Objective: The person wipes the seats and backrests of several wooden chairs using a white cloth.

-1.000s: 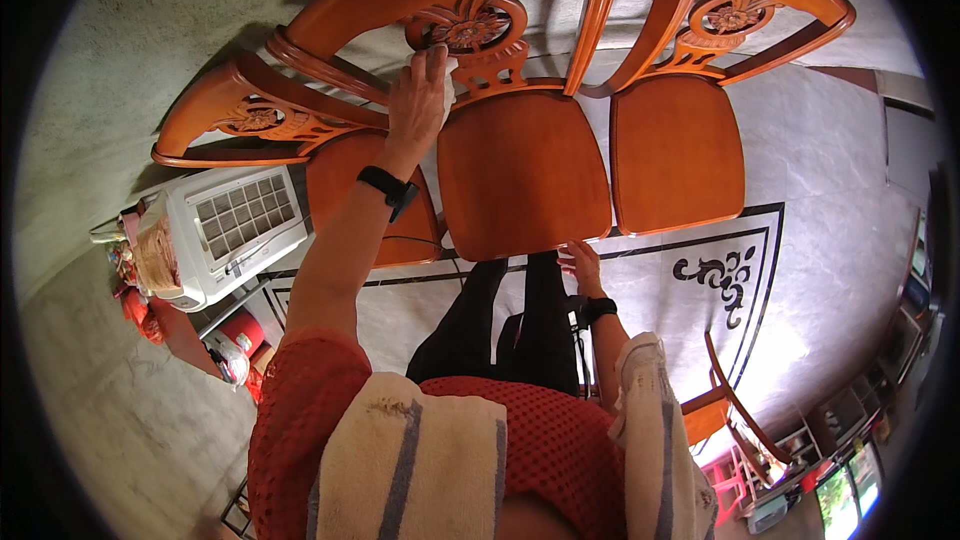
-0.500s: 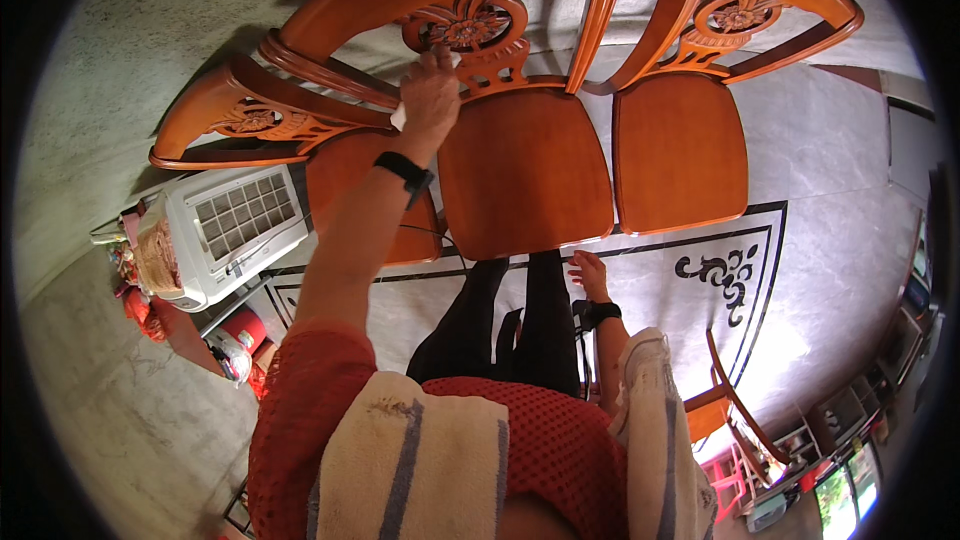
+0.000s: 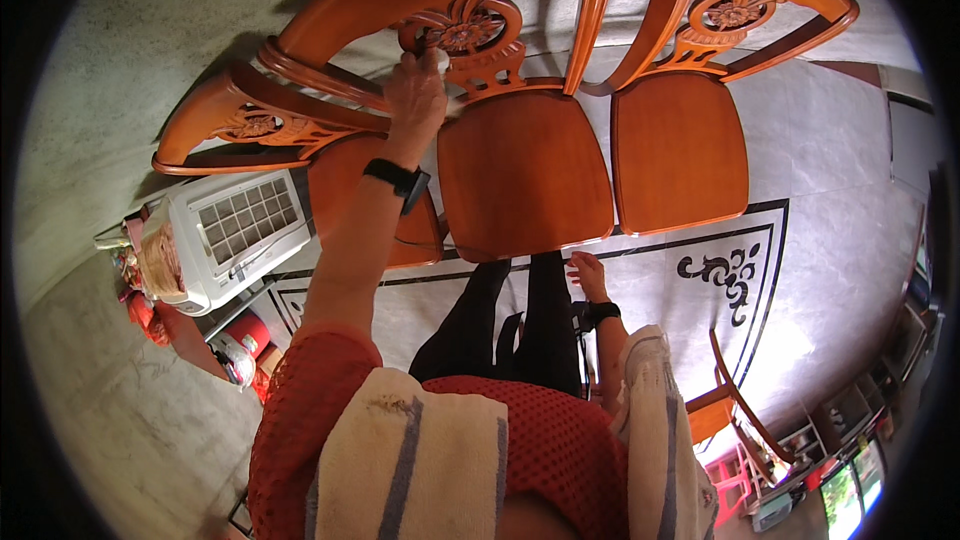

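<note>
My left hand (image 3: pixel 415 95) reaches out to the carved backrest (image 3: pixel 468 32) of the middle wooden chair. Its fingers are closed round a white cloth (image 3: pixel 441 60), of which only a small bit shows; the rest is hidden in the hand. The hand is at the left side of the backrest, above the seat (image 3: pixel 525 172). Low by my leg, just off the seat's front edge, my right hand (image 3: pixel 588 275) hangs with its fingers loosely apart and nothing in them. A black band sits on each wrist.
Matching chairs stand close on the left (image 3: pixel 255 125) and right (image 3: pixel 682 152), backs toward the wall. A white grilled appliance (image 3: pixel 240 230) is at the left, with red bags (image 3: pixel 148 318) beside it. Behind on the right is another wooden chair (image 3: pixel 712 415). A striped towel (image 3: pixel 410 460) lies over my shoulders.
My left hand has shifted slightly left along the chair back with the white cloth, and the wrist has turned a little. The right hand has stayed in place.
</note>
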The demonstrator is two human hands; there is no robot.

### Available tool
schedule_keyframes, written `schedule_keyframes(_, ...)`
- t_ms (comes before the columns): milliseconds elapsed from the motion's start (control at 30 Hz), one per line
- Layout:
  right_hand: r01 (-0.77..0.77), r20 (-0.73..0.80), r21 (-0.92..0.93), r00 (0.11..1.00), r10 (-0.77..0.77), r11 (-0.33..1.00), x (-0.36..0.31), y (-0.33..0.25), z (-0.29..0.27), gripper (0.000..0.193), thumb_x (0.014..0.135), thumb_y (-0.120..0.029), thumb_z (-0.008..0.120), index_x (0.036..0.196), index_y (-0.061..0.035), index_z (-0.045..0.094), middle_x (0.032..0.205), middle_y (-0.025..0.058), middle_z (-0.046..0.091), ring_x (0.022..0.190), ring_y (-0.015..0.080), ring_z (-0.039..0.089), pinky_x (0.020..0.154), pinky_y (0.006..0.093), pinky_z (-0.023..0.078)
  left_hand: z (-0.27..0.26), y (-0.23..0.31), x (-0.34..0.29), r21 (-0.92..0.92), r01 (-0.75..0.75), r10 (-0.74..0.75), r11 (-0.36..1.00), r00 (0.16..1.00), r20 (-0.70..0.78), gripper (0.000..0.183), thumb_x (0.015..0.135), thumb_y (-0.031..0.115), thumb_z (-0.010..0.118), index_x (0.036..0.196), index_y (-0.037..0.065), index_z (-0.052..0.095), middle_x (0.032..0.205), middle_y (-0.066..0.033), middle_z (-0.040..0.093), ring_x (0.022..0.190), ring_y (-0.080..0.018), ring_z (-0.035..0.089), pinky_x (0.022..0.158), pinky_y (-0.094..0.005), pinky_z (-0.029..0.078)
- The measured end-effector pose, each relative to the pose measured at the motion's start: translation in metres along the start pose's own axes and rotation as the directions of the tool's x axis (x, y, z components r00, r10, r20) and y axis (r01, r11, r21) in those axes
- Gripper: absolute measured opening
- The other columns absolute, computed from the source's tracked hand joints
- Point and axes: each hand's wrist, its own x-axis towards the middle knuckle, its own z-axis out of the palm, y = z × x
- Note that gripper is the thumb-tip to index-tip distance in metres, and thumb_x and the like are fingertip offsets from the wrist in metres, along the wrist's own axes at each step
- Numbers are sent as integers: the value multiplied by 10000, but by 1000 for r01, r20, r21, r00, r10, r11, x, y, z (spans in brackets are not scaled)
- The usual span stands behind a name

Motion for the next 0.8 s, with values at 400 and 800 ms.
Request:
schedule_keyframes(400, 11, -32, -25, 999, -12, 1000, -6, -4, 1, 334, 915, -309, 658, 1143, -65, 668, 902, 35, 703, 695, 154, 676, 573, 277, 512, 66, 47, 14, -544, 160, -238, 824, 968, -75, 414, 906, 125, 613, 1291, -11, 545, 1273, -312, 537, 1078, -475, 592, 869, -511, 533)
schedule_keyframes(800, 43, -12, -10, 999, -43, 999, -2, 0, 5, 282, 927, -308, 651, 1101, -88, 671, 890, 21, 687, 665, 128, 652, 553, 255, 496, -24, -8, -3, -568, 35, -153, 822, 975, -163, 431, 1047, 155, 498, 1461, 50, 441, 1290, -191, 522, 1002, -341, 626, 822, -417, 535)
